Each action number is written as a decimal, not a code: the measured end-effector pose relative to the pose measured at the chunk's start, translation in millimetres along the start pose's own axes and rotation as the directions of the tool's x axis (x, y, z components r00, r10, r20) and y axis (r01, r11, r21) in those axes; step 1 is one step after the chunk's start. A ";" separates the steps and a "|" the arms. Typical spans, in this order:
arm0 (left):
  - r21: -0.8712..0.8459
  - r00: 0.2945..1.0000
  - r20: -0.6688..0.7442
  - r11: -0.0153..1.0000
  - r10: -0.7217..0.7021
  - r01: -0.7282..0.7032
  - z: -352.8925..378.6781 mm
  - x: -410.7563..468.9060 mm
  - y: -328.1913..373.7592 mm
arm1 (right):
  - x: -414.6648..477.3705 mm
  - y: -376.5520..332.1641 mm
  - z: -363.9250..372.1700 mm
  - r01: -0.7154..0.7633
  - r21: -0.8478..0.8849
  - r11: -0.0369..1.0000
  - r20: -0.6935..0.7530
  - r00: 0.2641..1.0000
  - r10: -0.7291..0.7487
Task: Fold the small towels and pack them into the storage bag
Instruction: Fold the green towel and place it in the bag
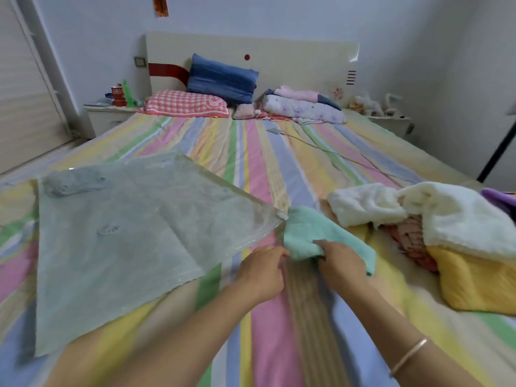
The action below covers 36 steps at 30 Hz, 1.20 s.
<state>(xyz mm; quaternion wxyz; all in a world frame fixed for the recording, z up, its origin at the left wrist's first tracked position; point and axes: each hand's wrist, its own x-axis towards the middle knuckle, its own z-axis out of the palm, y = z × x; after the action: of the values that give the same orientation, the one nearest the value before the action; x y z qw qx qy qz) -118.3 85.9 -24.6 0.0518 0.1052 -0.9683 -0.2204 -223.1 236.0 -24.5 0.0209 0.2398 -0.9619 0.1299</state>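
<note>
Green towel (315, 233) being gripped by both hands on the bed (265, 169).
Left hand (262, 272) and right hand (342, 268) are pinching its near edge, just beside the bag (125, 233); a towel pile (432, 233) is lying nearby.

Soft, even indoor light; wide-angle view.
Faint shadows, edges bowed, forearms (173, 339) and bedsheet (279, 169) blurred near the bottom.

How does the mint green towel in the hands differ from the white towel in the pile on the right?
The mint green towel lies spread on the bed between both hands; the white towel sits bunched on the pile, untouched. The green one lies beside the storage bag; the white one lies farther right. The green looks thinner, the white fluffier. Neither is in the bag yet.
</note>
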 end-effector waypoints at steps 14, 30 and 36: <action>-0.540 0.919 0.022 0.769 -0.394 0.342 9.7 30.2 14.9 | 4.1 6.4 -67.5 -0.288 0.948 0.136 0.251 0.938 0.240; -0.739 0.822 0.370 0.400 -0.432 0.543 19.0 77.2 68.8 | -0.2 1.3 -70.9 -0.205 0.887 0.414 0.072 0.946 0.315; -0.492 0.883 0.113 0.747 -0.455 0.448 20.5 78.7 41.1 | -0.1 -7.0 -72.2 -0.242 0.903 0.355 0.117 0.933 0.339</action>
<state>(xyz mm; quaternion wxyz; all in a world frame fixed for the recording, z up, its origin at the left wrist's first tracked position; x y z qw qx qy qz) -205.3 112.8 -20.7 0.0294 0.3199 -0.8216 -0.4708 -221.4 248.8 46.9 -0.0920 0.0324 -0.7620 0.6402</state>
